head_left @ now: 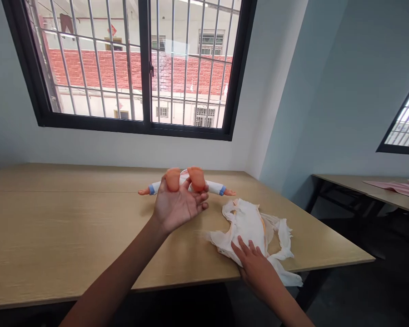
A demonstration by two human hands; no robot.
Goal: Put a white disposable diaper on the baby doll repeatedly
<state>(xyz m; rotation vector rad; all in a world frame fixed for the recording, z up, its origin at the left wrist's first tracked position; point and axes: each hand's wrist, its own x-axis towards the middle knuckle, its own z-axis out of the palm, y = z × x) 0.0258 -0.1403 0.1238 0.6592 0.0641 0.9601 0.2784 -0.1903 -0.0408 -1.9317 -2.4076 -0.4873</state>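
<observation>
A baby doll [215, 187] lies on the table with its arms stretched out to both sides, in a white sleeved top with blue cuffs. My left hand [177, 206], palm turned up, is closed around the doll's raised legs, and the two orange-toned feet [197, 179] show above the fingers. The doll's head and most of its body are hidden behind the feet and hand. To the right, a crumpled white diaper [248, 222] with orange edging and loose, ragged side pieces is spread near the table's front edge. My right hand [255, 268] rests on its near part, fingers spread.
The light wooden table [71, 227] reaches back to the wall under a barred window [145, 68]. Its right corner juts toward a dark gap. Beyond stands a second table [347, 184] with pink cloth [398, 188] on it.
</observation>
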